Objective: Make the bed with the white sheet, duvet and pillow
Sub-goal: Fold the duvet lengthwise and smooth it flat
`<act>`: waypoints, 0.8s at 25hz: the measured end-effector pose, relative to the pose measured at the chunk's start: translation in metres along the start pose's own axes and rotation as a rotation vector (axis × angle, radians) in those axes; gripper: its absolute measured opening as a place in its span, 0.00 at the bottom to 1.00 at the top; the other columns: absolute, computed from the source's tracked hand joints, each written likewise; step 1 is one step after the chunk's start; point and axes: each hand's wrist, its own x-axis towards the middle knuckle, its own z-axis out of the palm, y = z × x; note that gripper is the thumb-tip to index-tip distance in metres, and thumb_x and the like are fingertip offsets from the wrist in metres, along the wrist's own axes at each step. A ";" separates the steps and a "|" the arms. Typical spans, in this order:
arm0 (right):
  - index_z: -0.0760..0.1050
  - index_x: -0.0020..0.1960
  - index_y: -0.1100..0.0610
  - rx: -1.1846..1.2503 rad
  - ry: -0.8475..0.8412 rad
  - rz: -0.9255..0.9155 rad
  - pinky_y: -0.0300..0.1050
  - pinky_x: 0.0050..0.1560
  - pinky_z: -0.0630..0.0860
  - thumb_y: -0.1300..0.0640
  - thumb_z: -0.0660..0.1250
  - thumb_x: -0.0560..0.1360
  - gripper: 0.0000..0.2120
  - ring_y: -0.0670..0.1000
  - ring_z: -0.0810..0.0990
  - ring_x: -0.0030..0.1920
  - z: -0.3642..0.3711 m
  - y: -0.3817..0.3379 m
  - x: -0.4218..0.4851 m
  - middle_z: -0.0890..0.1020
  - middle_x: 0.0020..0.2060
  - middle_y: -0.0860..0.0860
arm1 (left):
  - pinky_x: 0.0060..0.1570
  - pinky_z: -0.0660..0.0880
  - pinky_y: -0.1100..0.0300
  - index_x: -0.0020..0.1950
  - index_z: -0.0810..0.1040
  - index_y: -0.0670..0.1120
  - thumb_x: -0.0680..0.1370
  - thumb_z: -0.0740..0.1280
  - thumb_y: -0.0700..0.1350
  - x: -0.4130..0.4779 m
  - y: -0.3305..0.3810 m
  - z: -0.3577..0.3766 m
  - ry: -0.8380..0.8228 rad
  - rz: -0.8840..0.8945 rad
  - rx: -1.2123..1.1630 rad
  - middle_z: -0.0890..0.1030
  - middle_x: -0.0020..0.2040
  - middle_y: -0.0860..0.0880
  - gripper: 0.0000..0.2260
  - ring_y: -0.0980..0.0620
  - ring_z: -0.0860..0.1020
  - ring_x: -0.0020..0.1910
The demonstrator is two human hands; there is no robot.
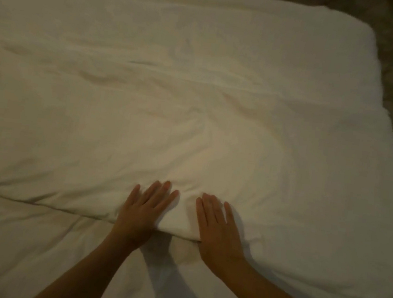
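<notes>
Head view, only one available. Dim, warm light.

Duvet (170, 111) lay spread over most of the bed, reaching the far edge and the rounded far right corner. Its near edge ran across the frame from the left edge to just past the hands, puffed up as a thick fold. Sheet (32, 247) showed bare below that line, along the near edge of the bed, lightly creased. No pillow in frame.

Left hand (143, 212) was flat, fingers spread, palm down on the duvet's near edge. Right hand (218, 229) was the same: open, fingers fanned, pressing on the duvet just beside the left. A raised hump of duvet sat between them. Neither hand was pinching anything.

Judgement: step in hand was smoothing and squaring the duvet's near edge. Creases fanned out from the hands toward the middle of the bed, plus a long ridge running across further back.

To do it well: sweep both palms outward toward the left and right edges, not just press down, so the hump spreads instead of bunching. Then chase the middle creases toward the far edge. Check the near edge runs parallel to the bed's near edge before moving on. Pillow looked not yet placed.
</notes>
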 end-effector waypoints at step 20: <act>0.64 0.66 0.68 -0.095 0.128 0.024 0.54 0.68 0.57 0.69 0.50 0.70 0.24 0.63 0.75 0.63 0.049 -0.209 0.104 0.75 0.62 0.65 | 0.63 0.62 0.51 0.70 0.69 0.51 0.65 0.63 0.43 -0.088 -0.259 0.030 0.021 0.013 -0.152 0.74 0.68 0.51 0.31 0.49 0.74 0.65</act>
